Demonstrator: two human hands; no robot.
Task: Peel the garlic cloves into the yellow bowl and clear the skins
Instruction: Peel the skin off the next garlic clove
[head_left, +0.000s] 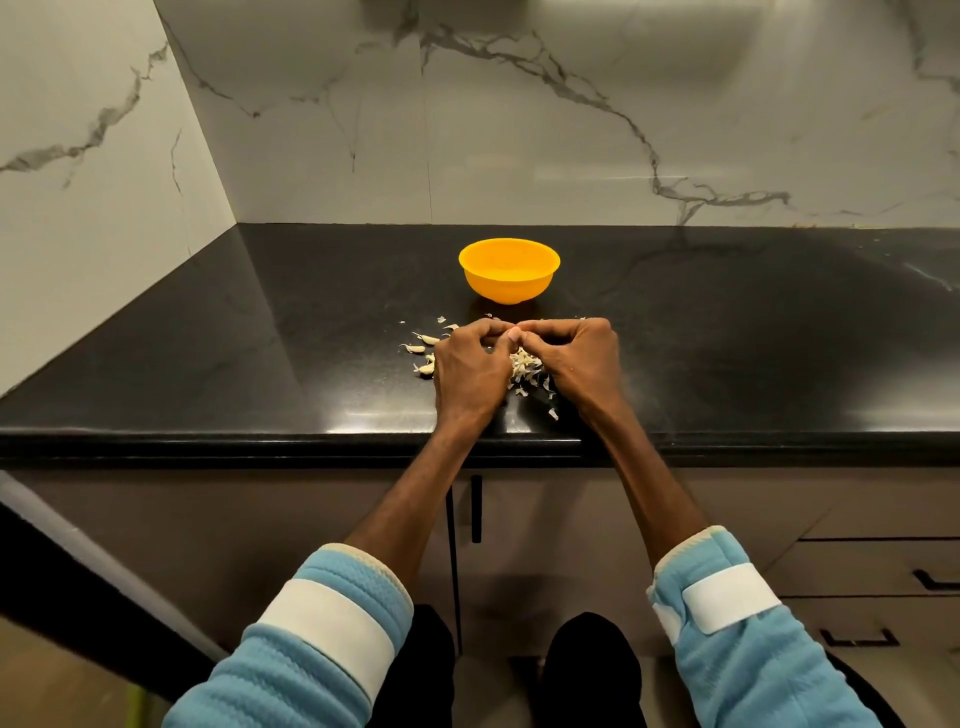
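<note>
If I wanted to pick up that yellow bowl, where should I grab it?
Probably by the rim, coming from above on the near side. The yellow bowl stands upright and open, and its smooth rounded wall tapers to a small base, so a pinch over the rim should hold better than a squeeze lower down.

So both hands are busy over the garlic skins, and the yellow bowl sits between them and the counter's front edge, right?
No. The head view shows the yellow bowl beyond the left hand and right hand, toward the back wall.
</note>
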